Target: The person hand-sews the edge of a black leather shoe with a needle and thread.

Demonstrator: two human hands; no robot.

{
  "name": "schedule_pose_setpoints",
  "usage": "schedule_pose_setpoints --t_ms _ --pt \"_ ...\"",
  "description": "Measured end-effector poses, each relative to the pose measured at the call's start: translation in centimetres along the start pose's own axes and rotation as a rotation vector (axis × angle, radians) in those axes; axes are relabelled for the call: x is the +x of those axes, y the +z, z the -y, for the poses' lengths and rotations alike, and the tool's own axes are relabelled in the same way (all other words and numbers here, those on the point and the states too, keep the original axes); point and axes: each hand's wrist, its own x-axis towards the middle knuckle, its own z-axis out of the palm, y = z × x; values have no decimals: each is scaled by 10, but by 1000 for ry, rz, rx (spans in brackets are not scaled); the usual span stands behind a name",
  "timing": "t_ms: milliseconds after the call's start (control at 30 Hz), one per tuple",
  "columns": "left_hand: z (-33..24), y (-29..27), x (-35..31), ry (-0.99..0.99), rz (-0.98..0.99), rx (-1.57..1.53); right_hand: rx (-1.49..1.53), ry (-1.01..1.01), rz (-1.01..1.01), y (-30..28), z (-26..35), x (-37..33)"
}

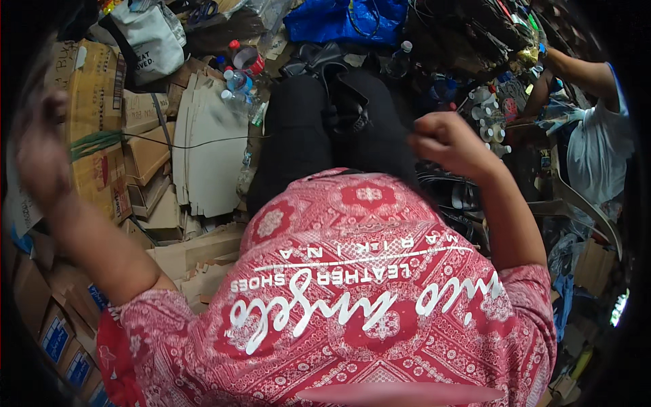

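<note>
Your left hand (44, 149) is raised at the far left, just beside the tall brown cardboard box (100, 81); it is too blurred to tell whether the fingers are spread, pressed together or pinching anything, or whether they touch the box. Green twine (95, 144) lies across that box, which stands at your left, and a thin dark cord (203, 145) runs from near it past a pale sheet of cardboard (203, 178) toward your black trousers (293, 122). Your right hand (444, 139) is up beside your right thigh, its fingers bent inward, but you cannot tell whether they grip something. Plastic bottles (239, 83) lie beyond the pale sheet, near your left leg, with a blue bag (349, 22) past your feet. Over to your right, another person (600, 139) in a light shirt reaches into a cluttered pile.
</note>
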Motion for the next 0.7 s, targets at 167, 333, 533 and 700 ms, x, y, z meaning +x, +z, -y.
schedule_pose_setpoints --t_ms 167,333,533,700 --pt "-34 183 -36 -233 443 -670 490 -153 -408 -19 -15 -12" --pt "-70 308 -69 -67 741 -777 1209 -373 -472 9 -32 20" --pt "-77 341 -63 -30 837 -698 960 -500 -616 -122 -4 -67" --pt "-71 351 -59 -74 943 -745 -49 -263 -1425 -243 -12 -210"
